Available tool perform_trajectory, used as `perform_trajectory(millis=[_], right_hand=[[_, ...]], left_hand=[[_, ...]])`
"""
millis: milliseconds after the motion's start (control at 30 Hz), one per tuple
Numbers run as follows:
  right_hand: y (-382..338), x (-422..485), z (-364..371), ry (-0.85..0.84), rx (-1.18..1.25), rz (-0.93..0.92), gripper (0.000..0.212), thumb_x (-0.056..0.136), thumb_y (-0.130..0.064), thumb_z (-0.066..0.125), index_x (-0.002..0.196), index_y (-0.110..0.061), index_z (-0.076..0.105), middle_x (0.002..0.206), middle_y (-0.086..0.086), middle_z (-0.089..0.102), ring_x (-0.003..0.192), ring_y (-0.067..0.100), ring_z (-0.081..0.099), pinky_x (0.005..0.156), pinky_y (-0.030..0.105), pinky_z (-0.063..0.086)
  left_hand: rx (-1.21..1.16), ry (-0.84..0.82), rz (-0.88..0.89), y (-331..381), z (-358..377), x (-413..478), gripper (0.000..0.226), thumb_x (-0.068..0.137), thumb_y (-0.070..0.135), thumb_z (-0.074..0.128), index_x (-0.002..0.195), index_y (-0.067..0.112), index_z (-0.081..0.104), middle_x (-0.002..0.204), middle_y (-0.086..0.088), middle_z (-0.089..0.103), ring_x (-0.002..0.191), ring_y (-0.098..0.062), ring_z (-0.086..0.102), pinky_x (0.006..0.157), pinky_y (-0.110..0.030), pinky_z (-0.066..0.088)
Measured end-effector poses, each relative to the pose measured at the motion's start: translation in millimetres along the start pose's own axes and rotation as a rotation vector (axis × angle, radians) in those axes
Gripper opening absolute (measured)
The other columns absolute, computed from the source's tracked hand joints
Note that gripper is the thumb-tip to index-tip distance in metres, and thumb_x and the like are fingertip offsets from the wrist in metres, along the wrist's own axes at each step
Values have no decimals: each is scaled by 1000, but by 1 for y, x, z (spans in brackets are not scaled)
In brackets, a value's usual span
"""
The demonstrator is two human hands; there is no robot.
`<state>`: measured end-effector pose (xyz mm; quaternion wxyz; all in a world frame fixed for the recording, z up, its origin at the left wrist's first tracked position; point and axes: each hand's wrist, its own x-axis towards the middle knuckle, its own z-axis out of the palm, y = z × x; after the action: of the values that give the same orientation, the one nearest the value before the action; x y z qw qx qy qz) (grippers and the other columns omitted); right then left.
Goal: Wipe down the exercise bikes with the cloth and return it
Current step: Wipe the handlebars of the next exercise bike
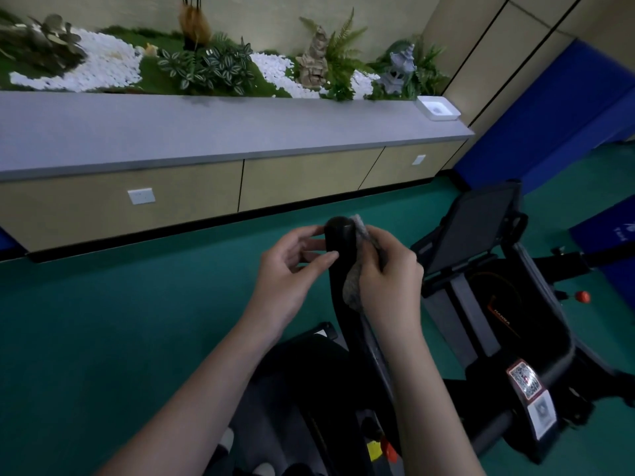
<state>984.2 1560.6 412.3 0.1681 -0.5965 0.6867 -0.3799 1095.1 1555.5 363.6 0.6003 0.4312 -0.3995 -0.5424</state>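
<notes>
Handlebar grip, black, rounded, padded (338, 242), part of black exercise bike (498, 304): long axis runs from the person's lap up and away, rounded tip rising between both hands. Cloth, grey, crumpled (354, 286): pressed on the grip's right flank, just below the tip. Right hand (388, 273): fingers curled round the cloth, nearer to the work; the coming stroke probably follows the grip's length. Left hand (292, 266): loosely curved, holding nothing, forefinger and thumb tips touching the grip's left flank. Markings: red-and-white QR sticker (524, 379) on the frame's near edge, code only; orange frame lettering (500, 316), too blurred to read.
</notes>
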Motion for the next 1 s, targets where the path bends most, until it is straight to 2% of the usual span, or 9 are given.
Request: perform_trajectory(millis=[67, 167, 233, 367, 533, 667, 767, 867, 1000], right_hand=[[-1, 7, 3, -17, 38, 50, 27, 95, -9, 49, 111, -18, 69, 92, -5, 70, 91, 12, 64, 71, 15, 45], [5, 3, 0, -61, 25, 56, 27, 96, -11, 49, 115, -17, 68, 94, -3, 71, 89, 8, 64, 65, 3, 41], [11, -7, -5, -87, -1, 33, 26, 96, -10, 50, 113, -17, 69, 89, -4, 71, 81, 1, 64, 62, 2, 41], [9, -15, -3, 43, -44, -41, 23, 93, -8, 56, 106, -16, 72, 85, -2, 72, 76, 5, 65, 67, 21, 50], [14, -32, -1, 166, -60, -144, 20, 88, -3, 64, 107, -5, 72, 91, 4, 69, 81, 11, 66, 73, 14, 50], [23, -37, -11, 197, -59, -286, 18, 85, 3, 66, 102, -2, 73, 92, 7, 67, 82, 14, 66, 72, 28, 55], [20, -19, -13, 238, -42, -464, 19, 87, 5, 64, 104, 2, 71, 99, 15, 63, 91, 20, 63, 78, 29, 54], [24, -9, -11, 168, -47, -601, 19, 86, 7, 64, 102, 0, 72, 100, 17, 61, 91, 25, 62, 77, 30, 53], [45, -23, -18, 23, 5, -676, 19, 84, 6, 63, 98, -3, 73, 97, 12, 62, 88, 19, 63, 76, 25, 52]], left_hand=[[2, -4, -3, -1, 0, 0, 35, 81, -1, 69, 95, 30, 64, 78, 14, 71, 77, -1, 63, 78, -24, 50], [1, -13, -3, -1, -2, 1, 33, 81, 1, 70, 97, 30, 65, 82, 12, 71, 80, -2, 64, 81, -27, 50], [0, -18, -6, -2, -3, 1, 33, 81, 1, 70, 98, 29, 65, 84, 10, 71, 82, -3, 65, 82, -28, 50], [-8, -24, -14, -2, -3, 2, 32, 81, 1, 70, 98, 28, 65, 83, 11, 71, 81, -2, 64, 79, -22, 50], [-8, -46, -26, -4, -6, 3, 31, 81, 5, 72, 100, 29, 66, 86, 10, 72, 83, -4, 66, 79, -20, 52], [-18, -26, -22, -7, -5, 2, 30, 81, 6, 72, 99, 29, 66, 87, 13, 72, 83, -3, 66, 78, -18, 52], [-22, -6, -26, -9, -1, -3, 28, 84, 7, 69, 98, 31, 67, 94, 10, 73, 88, -8, 66, 80, -22, 52], [-33, 27, -43, -14, 1, -12, 31, 87, 3, 64, 99, 31, 66, 96, 6, 71, 90, -13, 64, 81, -24, 50], [-24, 110, -61, -22, 4, -31, 23, 87, 8, 64, 96, 29, 67, 92, 10, 72, 93, -8, 66, 80, -20, 49]])
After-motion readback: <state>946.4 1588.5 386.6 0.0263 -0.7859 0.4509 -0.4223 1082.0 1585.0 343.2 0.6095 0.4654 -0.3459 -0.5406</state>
